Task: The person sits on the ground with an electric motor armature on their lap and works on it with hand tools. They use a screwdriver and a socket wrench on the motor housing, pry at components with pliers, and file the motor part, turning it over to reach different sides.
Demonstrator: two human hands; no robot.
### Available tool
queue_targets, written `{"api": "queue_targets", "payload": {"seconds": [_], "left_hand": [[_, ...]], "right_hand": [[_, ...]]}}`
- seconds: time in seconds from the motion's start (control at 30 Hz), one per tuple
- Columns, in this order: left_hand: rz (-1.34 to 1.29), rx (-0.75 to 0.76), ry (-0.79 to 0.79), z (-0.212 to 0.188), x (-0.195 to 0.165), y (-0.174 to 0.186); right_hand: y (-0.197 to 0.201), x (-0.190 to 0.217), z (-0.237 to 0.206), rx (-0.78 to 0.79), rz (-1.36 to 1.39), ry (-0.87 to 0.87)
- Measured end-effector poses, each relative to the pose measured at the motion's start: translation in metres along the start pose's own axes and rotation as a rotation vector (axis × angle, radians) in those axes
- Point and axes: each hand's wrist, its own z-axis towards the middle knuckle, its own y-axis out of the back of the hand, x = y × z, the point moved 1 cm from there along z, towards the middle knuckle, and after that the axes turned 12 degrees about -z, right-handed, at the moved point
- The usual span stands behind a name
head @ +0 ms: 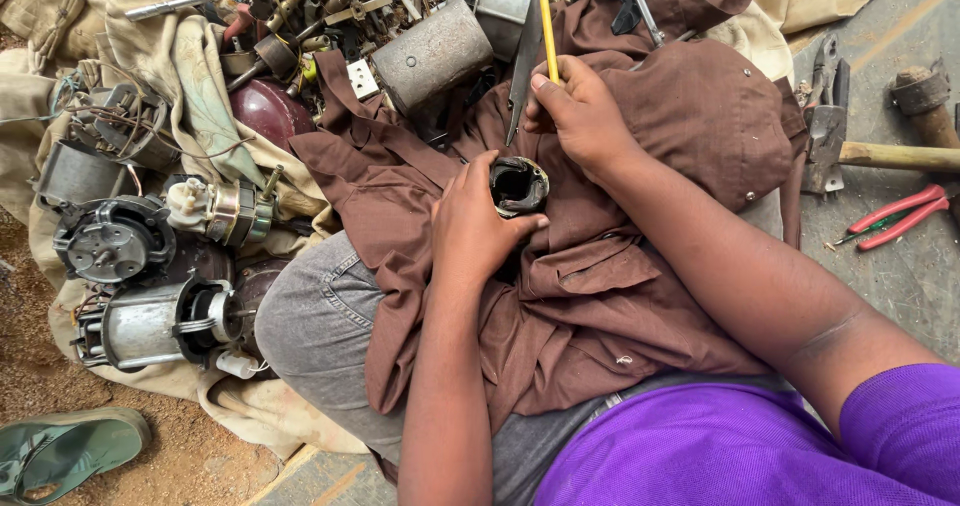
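Note:
My left hand point(470, 228) grips a small dark round motor housing point(519, 184), hollow in the middle, resting on a brown cloth point(590, 276) spread over my lap. My right hand point(580, 116) is just above it, closed around a thin yellow-handled tool point(546, 21) that points up and away from me. A long grey metal blade point(524, 66) lies beside that tool, reaching down toward the housing; I cannot tell whether the right hand holds it too.
Several electric motors point(115, 238) and metal parts lie on a tan cloth at the left. A grey metal cylinder point(432, 54) sits ahead. Red-handled pliers point(900, 216), a wooden-handled hammer point(905, 154) and metal snips point(825, 116) lie at the right. A green sandal point(60, 451) sits bottom left.

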Motion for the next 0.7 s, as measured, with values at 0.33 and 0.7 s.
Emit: {"api": "queue_targets", "payload": {"seconds": [0.33, 0.7], "left_hand": [[-0.187, -0.125, -0.39, -0.033, 0.005, -0.004], [-0.37, -0.051, -0.356, -0.009, 0.02, -0.012]], "right_hand": [[0.008, 0.116, -0.091, 0.074, 0.074, 0.636], [0.085, 0.15, -0.107, -0.091, 0.436, 0.602]]}}
